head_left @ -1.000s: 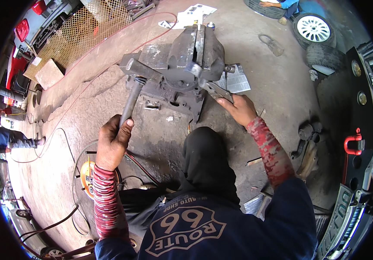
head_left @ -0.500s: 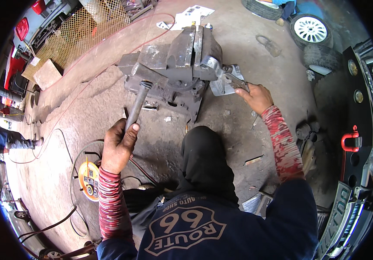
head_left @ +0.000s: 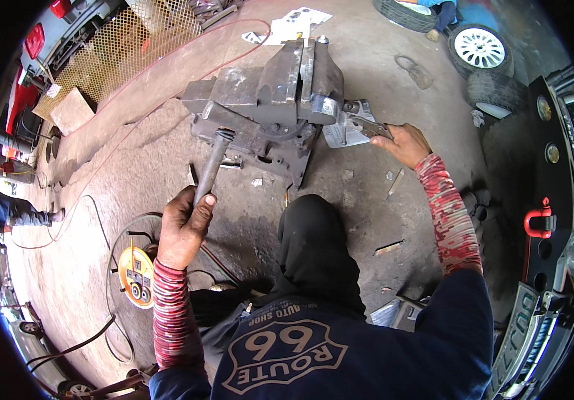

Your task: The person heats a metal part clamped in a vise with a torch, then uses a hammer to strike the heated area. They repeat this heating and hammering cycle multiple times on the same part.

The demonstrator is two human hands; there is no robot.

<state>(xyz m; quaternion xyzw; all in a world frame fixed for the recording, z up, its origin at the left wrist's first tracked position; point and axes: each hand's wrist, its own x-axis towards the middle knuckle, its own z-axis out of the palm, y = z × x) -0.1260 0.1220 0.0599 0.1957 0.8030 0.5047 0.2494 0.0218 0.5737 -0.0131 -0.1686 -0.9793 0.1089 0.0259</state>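
My left hand (head_left: 184, 225) is closed round the handle of a hammer (head_left: 213, 167). The hammer's thick metal head (head_left: 231, 117) is raised in front of the large grey bench vise (head_left: 267, 90). On the right, my right hand (head_left: 405, 144) grips what look like locking pliers (head_left: 371, 127), their jaws pointing left toward the vise. A shiny bent metal piece (head_left: 325, 107) lies against the right side of the vise, at the end of the pliers. Whether the jaws clamp it is too small to tell.
Papers (head_left: 297, 25) lie on the concrete floor behind the vise. An orange cable reel (head_left: 136, 277) stands left of my arm. Wheels (head_left: 479, 48) and a crouching person (head_left: 444, 15) are at the far right. A vehicle bumper with a red shackle (head_left: 538, 219) borders the right side.
My right hand has moved a little to the right, and the pliers lie flatter. The shiny metal piece is slightly lower against the vise. My left hand and the hammer have barely moved.
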